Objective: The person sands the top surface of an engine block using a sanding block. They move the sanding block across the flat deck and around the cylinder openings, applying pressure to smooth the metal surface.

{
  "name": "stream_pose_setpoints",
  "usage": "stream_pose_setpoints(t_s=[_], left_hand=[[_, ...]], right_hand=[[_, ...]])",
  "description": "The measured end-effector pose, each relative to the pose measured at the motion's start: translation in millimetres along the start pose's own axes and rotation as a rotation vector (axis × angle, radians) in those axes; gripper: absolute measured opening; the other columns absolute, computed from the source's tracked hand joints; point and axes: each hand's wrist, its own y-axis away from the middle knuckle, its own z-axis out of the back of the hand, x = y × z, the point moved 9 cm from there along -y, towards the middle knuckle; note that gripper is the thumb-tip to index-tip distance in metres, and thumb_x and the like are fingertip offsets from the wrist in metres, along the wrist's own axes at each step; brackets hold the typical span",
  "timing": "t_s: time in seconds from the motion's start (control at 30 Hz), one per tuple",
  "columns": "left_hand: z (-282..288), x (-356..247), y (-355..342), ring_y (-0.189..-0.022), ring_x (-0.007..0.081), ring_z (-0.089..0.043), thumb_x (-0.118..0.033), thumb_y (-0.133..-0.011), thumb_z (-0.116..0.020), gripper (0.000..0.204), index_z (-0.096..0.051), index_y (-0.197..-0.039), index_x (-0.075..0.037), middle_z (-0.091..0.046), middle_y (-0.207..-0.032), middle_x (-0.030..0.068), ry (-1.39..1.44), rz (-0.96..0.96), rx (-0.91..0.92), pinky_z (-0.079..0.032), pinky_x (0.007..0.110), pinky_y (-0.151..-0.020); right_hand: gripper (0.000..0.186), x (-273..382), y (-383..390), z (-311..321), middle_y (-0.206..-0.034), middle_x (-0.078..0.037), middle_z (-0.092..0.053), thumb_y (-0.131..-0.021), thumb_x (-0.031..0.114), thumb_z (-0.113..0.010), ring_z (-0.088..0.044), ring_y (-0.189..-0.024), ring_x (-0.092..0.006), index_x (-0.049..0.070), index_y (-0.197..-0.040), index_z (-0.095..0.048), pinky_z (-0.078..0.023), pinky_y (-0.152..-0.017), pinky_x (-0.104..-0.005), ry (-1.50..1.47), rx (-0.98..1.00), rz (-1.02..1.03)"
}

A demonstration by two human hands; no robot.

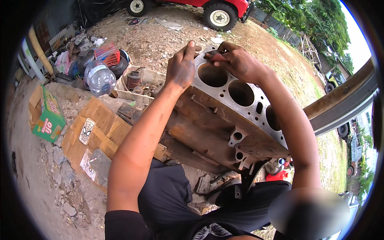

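An engine block with a bare grey top face and round cylinder bores stands in front of me, its rusty brown side toward me. My left hand is closed at the block's far left corner, thumb pointing up and fingers curled over the edge, partly hidden. Over the top face by the first bore, my right hand is bent down with its fingers pinching a small flat piece, dark with a reddish face. The exact kind of that piece cannot be made out.
Left of the block lie a flattened cardboard sheet with a phone case, a green carton, a crate of metal parts and a large clear bottle. A red vehicle stands behind. A beam crosses at right.
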Motion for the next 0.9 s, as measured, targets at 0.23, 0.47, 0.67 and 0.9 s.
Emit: stream_pose_setpoints(t_s=[0.23,0.47,0.67,0.9], left_hand=[[-1.0,8.7,6.4,-0.121,0.0269,-0.071,-0.053,-0.118,-0.044,0.068,-0.074,-0.129,0.007,-0.076,-0.129,0.0212,-0.022,0.000,-0.061,-0.049,0.038,-0.112],[1.2,17.0,1.7,-0.116,0.0263,-0.072,-0.054,-0.117,-0.043,0.068,-0.069,-0.136,0.005,-0.075,-0.129,0.0214,0.101,0.077,-0.036,-0.053,0.038,-0.106],[4.3,10.9,13.0,-0.126,0.0341,-0.072,-0.056,-0.117,-0.039,0.068,-0.072,-0.135,0.001,-0.077,-0.131,0.0219,-0.011,-0.017,-0.163,-0.052,0.042,-0.109],[3.9,21.5,7.5,-0.114,0.0242,-0.070,-0.055,-0.117,-0.044,0.067,-0.064,-0.143,0.004,-0.074,-0.126,0.0215,0.174,0.050,-0.070,-0.053,0.037,-0.103]], right_hand=[[0.040,-1.7,35.3,16.6,-0.116,-0.024,-0.070,-0.109,0.039,-0.066,-0.073,-0.104,-0.0411,0.012,-0.138,-0.076,-0.057,-0.089,-0.0508,-0.021,-0.046,0.073],[0.038,-8.0,5.7,-4.0,-0.114,-0.025,-0.073,-0.111,0.038,-0.063,-0.073,-0.100,-0.0407,0.010,-0.133,-0.077,-0.058,-0.090,-0.0514,0.047,0.002,-0.034],[0.032,3.8,27.7,13.4,-0.113,-0.019,-0.068,-0.109,0.026,-0.069,-0.072,-0.100,-0.0391,0.012,-0.137,-0.077,-0.058,-0.091,-0.0489,-0.052,-0.060,0.100],[0.027,14.1,-2.6,7.1,-0.118,-0.021,-0.068,-0.105,0.024,-0.073,-0.069,-0.102,-0.0401,0.002,-0.120,-0.079,-0.055,-0.091,-0.0486,-0.062,-0.057,0.091]])
